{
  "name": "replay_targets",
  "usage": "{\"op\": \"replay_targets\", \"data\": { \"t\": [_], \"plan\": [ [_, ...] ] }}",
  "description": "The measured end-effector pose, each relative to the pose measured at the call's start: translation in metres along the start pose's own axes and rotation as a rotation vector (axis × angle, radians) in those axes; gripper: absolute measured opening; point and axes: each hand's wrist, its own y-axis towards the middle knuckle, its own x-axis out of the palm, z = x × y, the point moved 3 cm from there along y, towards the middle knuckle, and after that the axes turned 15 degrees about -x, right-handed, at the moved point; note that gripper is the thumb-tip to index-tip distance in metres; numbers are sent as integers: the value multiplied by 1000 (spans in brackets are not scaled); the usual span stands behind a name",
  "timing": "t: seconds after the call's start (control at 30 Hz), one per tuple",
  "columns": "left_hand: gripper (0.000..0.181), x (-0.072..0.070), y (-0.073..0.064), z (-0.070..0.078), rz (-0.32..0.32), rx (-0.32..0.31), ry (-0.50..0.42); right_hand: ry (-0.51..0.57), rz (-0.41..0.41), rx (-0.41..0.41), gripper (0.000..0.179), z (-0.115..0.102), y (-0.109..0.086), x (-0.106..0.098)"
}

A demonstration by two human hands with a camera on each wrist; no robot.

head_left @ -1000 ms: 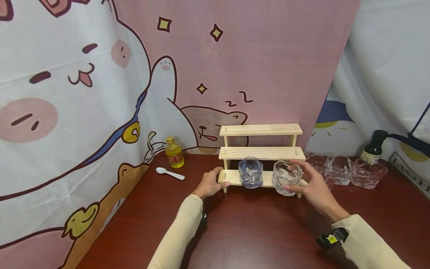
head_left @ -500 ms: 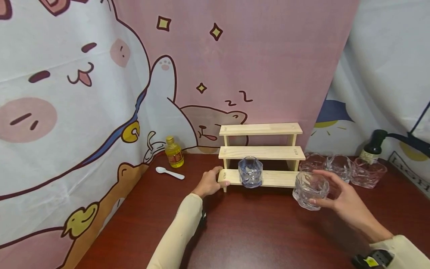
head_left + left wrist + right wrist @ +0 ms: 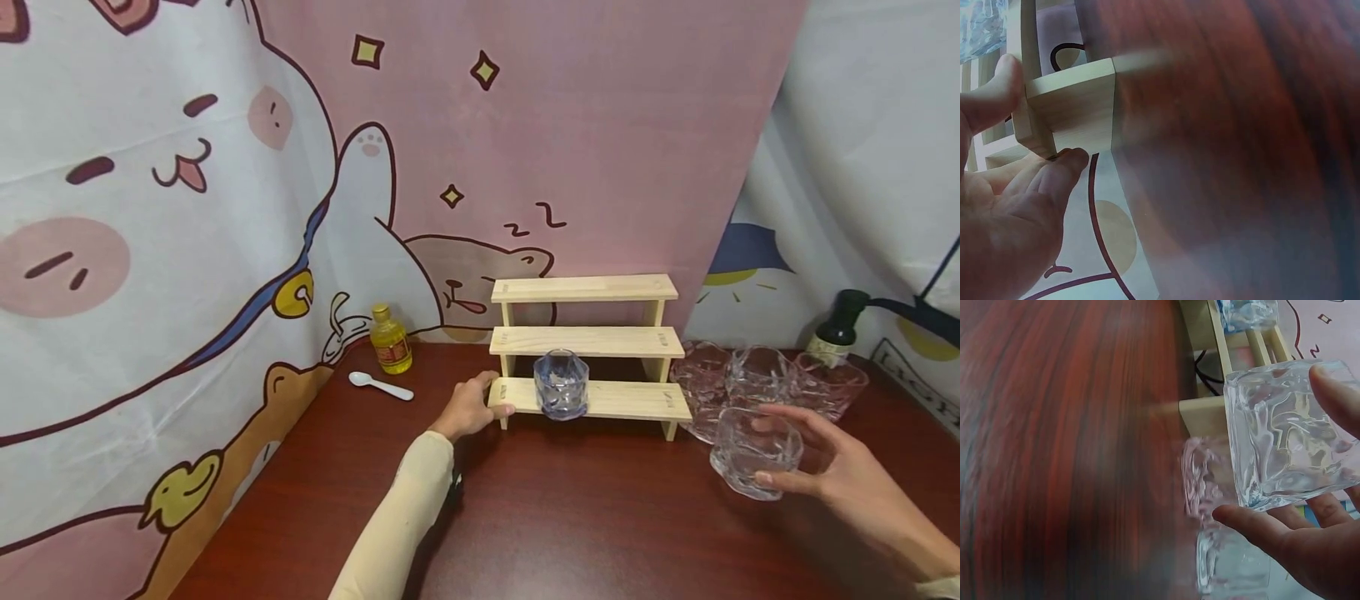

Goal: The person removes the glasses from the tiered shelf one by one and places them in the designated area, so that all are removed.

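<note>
A three-tier wooden stand (image 3: 585, 340) is at the centre of the head view. My left hand (image 3: 468, 408) grips the left end of its lowest shelf, thumb on the front edge; in the left wrist view the fingers (image 3: 1063, 172) lie against the end of the wood. On that shelf sits a bluish glass tumbler (image 3: 561, 385). To the right of the stand, my right hand (image 3: 847, 471) holds a clear glass tumbler (image 3: 753, 454) between thumb and fingers. The right wrist view has this tumbler (image 3: 1291, 434) up close, apart from the shelf.
Several glass tumblers (image 3: 825, 387) stand together at the right, with a dark green bottle (image 3: 838, 327) behind them. At the left lie a white spoon (image 3: 381, 387) and a small bottle of yellow liquid (image 3: 391, 340). A printed cloth hangs behind the table.
My right hand has carried the clear tumbler from the right part of the lowest shelf rightward and toward me. The left hand and the bluish tumbler have stayed in place.
</note>
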Motion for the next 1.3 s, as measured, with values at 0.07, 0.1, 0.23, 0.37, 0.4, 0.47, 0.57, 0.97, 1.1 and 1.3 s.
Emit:
{"op": "replay_targets", "data": {
  "t": [0.07,0.1,0.23,0.37,0.4,0.47,0.57,0.97,1.1,1.3],
  "plan": [
    [61,0,0,0,1,0,-5,-9,1,20,89,6,-2,-4],
    [61,0,0,0,1,0,-5,-27,2,32,90,9,-2,-6],
    [61,0,0,0,-2,-6,-4,-63,10,73,94,25,-4,-14],
    [63,1,-1,-1,-10,-25,-3,-86,17,108,99,40,-3,-22],
    [63,1,-2,-1,-11,-28,-5,-90,18,113,100,44,-2,-24],
    [64,2,-2,-1,-13,-27,-10,-103,16,130,103,50,1,-27],
    [65,3,-1,-1,-15,-20,-9,-101,20,152,105,58,6,-29],
    [64,2,0,-2,-11,-11,-24,-52,118,106,96,81,26,-26],
    [64,2,0,-2,-6,-12,-22,-41,103,118,98,89,30,-27],
    [63,2,1,-2,-15,-21,-15,-14,93,160,103,94,37,-25]
  ]
}}
